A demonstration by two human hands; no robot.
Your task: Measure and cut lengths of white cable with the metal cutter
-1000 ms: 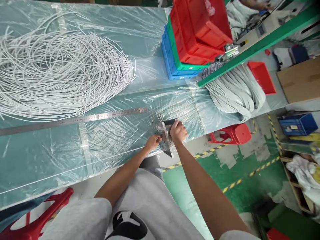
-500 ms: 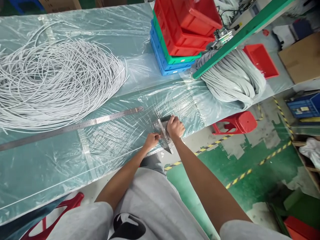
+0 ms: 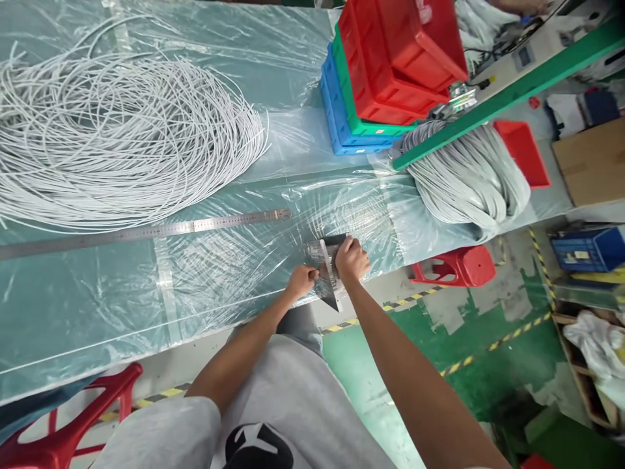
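At the near edge of the film-covered bench, my left hand [image 3: 301, 281] is closed in a pinch beside a small metal fixture [image 3: 329, 277]. A thin white cable [image 3: 146, 331] stretches along the bench from the far left and runs up to this hand. The fixture has an upright light strip, a dark plate behind and a pointed corner toward my body. My right hand [image 3: 353, 260] is curled around the fixture's right side, thumb on top. Its fingertips are partly hidden. A steel ruler [image 3: 215, 223] lies on the bench to the left of both hands.
A large heap of loose white cable [image 3: 146, 143] covers the back left. Stacked red, green and blue bins [image 3: 371, 85] stand behind my hands. Right of them are a green post [image 3: 488, 104], a bundled cable coil [image 3: 469, 176] and a red stool [image 3: 459, 266].
The camera view has shifted, so bins and cable heap appear displaced. Both hands keep nearly the same grip and place at the fixture.
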